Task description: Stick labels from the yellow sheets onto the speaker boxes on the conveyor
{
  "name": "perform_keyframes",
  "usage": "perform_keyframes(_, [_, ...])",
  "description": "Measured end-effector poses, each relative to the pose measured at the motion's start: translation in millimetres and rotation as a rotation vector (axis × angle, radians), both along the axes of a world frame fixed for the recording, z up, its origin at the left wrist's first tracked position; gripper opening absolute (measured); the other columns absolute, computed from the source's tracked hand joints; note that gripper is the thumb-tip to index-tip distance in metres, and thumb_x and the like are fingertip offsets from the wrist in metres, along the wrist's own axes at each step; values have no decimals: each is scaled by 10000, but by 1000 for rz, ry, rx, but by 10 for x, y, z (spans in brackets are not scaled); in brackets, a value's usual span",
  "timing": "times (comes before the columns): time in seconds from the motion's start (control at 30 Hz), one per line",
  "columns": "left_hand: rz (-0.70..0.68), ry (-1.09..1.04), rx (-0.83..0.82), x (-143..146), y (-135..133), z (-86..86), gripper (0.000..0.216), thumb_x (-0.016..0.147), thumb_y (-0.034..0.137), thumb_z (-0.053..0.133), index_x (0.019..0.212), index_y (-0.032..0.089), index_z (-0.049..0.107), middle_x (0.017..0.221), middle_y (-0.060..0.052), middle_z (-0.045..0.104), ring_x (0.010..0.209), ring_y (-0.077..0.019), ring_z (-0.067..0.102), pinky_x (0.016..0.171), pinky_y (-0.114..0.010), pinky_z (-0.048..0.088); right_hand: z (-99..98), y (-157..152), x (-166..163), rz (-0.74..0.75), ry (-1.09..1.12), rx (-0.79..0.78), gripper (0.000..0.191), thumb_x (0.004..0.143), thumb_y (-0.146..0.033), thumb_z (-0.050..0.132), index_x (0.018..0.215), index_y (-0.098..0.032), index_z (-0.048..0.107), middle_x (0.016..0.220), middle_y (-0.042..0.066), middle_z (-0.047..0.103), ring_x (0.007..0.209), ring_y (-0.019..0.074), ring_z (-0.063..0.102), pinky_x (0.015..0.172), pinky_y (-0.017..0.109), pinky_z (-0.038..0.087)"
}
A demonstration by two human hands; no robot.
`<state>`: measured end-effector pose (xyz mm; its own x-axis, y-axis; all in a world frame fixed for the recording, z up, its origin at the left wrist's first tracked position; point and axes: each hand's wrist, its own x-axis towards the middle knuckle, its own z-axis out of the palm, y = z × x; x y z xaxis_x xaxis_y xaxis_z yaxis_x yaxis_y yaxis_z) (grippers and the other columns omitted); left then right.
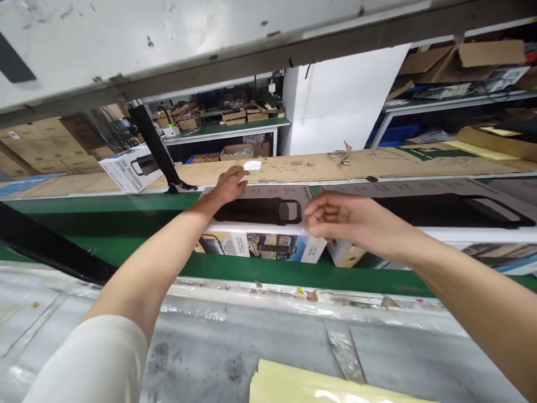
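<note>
A printed cardboard box (272, 246), with a black speaker-like product pictured on top, lies on the green conveyor belt (268, 274) between my hands. My left hand (230, 186) is over its far left corner, fingers apart and reaching towards a small white paper slip (252, 165) on the ledge behind. At the box's right end is my right hand (339, 219), its fingers curled in against the thumb. Whatever they pinch, if anything, is hidden. A second printed box (461, 238) lies on the belt to the right, partly behind my right forearm.
A similar box (134, 168) stands tilted beyond the belt at left, by a black post (153, 145). The cardboard-covered ledge (297, 168) runs behind the belt. Overhead is a white shelf (188, 45). Yellow sheets (319, 386) lie on the plastic-covered bench (210, 347).
</note>
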<state>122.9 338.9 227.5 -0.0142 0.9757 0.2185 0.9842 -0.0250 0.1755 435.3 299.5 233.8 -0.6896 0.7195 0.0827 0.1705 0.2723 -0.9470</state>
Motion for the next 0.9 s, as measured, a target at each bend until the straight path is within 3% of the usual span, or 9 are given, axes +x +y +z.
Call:
perform_keyframes(0.1, [55, 54, -189, -249, 288, -169, 349, 1056, 323, 397, 1227, 212, 679, 1393, -99, 675, 1287, -288, 630, 1110, -427, 469, -63, 484, -570, 17, -34, 114, 301, 764, -334, 803, 997, -234, 640, 861, 22, 722, 801, 205, 676, 713, 325, 513])
perform_keyframes(0.23, [64, 65, -222, -309, 278, -337, 399, 1080, 361, 305, 1214, 234, 659, 1373, -86, 690, 1278, -288, 634, 1105, -438, 453, -248, 1108, -1266, -5, 30, 221, 258, 720, -167, 779, 886, -229, 591, 711, -40, 655, 713, 178, 630, 678, 289, 467])
perform_keyframes(0.37, [69, 56, -235, -309, 261, -327, 383, 1079, 351, 300, 1195, 240, 647, 1376, -74, 688, 1305, -284, 615, 1120, -441, 422, -372, 1464, -1708, -41, 24, 257, 294, 707, -140, 795, 865, -230, 565, 684, -55, 624, 656, 156, 571, 622, 263, 428])
perform_keyframes(0.63, [74, 44, -217, -317, 193, -299, 378, 1079, 319, 297, 1214, 213, 634, 1412, -104, 665, 1340, -297, 592, 1137, -457, 398, -497, 1662, -1959, -128, -192, 351, 277, 740, -137, 778, 937, -222, 602, 794, 0, 685, 703, 193, 622, 664, 309, 502])
perform_keyframes(0.77, [66, 30, -198, -357, 190, -314, 361, 1077, 322, 315, 1195, 213, 639, 1406, -97, 669, 1345, -296, 588, 1144, -459, 398, -516, 1593, -1862, -257, -205, 497, 220, 818, -109, 641, 1018, -202, 639, 1111, 112, 709, 1058, 318, 654, 935, 460, 517])
perform_keyframes(0.9, [76, 9, -174, -388, 193, -324, 340, 1065, 303, 337, 1240, 215, 614, 1368, -102, 688, 1301, -290, 617, 1115, -450, 434, -543, 1329, -1808, -111, -249, 616, 341, 905, -190, 640, 1245, -195, 624, 1266, 111, 701, 1226, 316, 624, 1091, 465, 453])
